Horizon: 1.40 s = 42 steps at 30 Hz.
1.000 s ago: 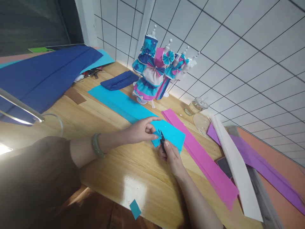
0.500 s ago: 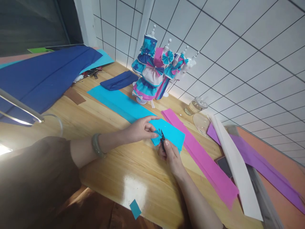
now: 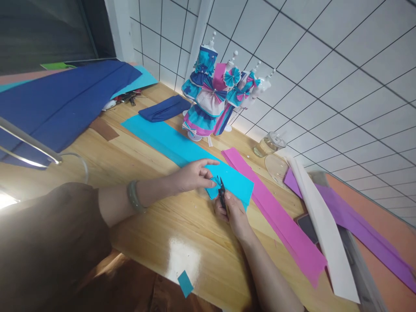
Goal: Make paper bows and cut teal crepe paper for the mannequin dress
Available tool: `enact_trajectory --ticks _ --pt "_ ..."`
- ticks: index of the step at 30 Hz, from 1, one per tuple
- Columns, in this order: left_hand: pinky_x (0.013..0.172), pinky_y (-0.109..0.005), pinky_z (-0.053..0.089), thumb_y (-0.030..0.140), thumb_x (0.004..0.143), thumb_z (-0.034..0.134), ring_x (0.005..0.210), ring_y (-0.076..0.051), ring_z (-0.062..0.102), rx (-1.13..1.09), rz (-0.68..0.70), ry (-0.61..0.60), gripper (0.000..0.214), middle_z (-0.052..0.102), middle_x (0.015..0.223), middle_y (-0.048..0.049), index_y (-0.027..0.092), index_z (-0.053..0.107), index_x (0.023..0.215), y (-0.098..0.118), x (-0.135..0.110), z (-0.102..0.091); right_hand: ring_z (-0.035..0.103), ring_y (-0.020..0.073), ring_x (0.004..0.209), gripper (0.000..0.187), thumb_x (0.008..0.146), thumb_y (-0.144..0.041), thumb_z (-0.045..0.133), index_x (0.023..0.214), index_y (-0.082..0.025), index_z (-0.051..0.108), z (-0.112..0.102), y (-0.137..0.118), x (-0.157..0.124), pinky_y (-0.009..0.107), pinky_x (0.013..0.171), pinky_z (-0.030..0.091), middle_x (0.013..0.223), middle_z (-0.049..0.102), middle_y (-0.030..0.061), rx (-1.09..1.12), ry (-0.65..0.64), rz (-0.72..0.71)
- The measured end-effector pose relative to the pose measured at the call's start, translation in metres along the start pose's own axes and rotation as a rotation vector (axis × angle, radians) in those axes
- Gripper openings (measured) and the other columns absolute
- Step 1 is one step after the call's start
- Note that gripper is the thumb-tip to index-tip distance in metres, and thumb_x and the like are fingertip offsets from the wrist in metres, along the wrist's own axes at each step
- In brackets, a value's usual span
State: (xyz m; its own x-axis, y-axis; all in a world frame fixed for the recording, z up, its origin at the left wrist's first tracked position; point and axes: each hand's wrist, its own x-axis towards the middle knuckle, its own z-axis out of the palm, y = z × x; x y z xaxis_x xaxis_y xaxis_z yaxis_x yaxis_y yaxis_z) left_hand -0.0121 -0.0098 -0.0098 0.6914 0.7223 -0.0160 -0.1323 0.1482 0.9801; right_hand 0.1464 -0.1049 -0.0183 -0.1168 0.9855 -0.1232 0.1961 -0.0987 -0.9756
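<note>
My left hand (image 3: 196, 175) pinches a small piece of turquoise paper (image 3: 212, 192) between thumb and fingers, its index finger stretched out. In my right hand (image 3: 232, 208) are small black scissors (image 3: 222, 193), held with the blades parted and pointing up beside the piece. Whether the blades touch the piece I cannot tell. Under and behind both hands lies a long turquoise crepe paper strip (image 3: 172, 143). A pink strip (image 3: 276, 216) runs diagonally to the right of my right hand.
Mini dress forms in paper dresses (image 3: 211, 95) stand at the back by the tiled wall. A lidded glass cup (image 3: 269, 144) is right of them. White (image 3: 321, 225) and purple strips (image 3: 357, 221) lie at right, dark blue paper (image 3: 71, 99) at left. A turquoise scrap (image 3: 185, 284) sits near the front edge.
The view has shifted slightly. Both hands stay almost in the same place, with the small turquoise piece turned a little between the fingers beside the scissors.
</note>
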Motion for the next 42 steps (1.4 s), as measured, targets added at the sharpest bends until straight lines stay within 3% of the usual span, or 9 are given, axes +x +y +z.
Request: enact_trajectory --ticks 18,26,42 --pt "0.05 -0.018 0.034 0.019 0.066 0.061 0.054 -0.006 0.038 0.082 0.071 -0.025 0.06 0.042 0.063 0.0063 0.019 0.038 0.122 0.0004 -0.0024 0.0031 0.028 0.0091 0.044 0.043 0.088 -0.045 0.031 0.054 -0.019 0.037 -0.0017 -0.0012 -0.0002 0.026 0.044 0.021 0.047 0.032 -0.0045 -0.048 0.02 -0.02" --pt "0.05 -0.018 0.033 0.022 0.065 0.062 0.052 -0.005 0.037 0.089 0.07 -0.023 0.062 0.043 0.062 0.0066 0.018 0.039 0.122 0.0031 -0.0032 0.0026 0.023 0.0085 0.042 0.038 0.086 -0.049 0.034 0.072 -0.018 0.049 -0.0022 -0.0005 0.0001 0.025 0.041 0.018 0.048 0.028 -0.0064 0.024 0.01 0.015" --pt "0.05 -0.019 0.034 0.022 0.067 0.061 0.053 -0.006 0.038 0.138 0.081 -0.08 0.061 0.045 0.063 0.0056 0.017 0.038 0.123 0.0058 -0.003 -0.0031 0.024 0.0087 0.045 0.038 0.085 -0.05 0.035 0.072 -0.017 0.048 -0.0021 -0.0046 -0.0026 0.024 0.042 0.019 0.052 0.028 -0.0059 -0.018 0.005 -0.012"
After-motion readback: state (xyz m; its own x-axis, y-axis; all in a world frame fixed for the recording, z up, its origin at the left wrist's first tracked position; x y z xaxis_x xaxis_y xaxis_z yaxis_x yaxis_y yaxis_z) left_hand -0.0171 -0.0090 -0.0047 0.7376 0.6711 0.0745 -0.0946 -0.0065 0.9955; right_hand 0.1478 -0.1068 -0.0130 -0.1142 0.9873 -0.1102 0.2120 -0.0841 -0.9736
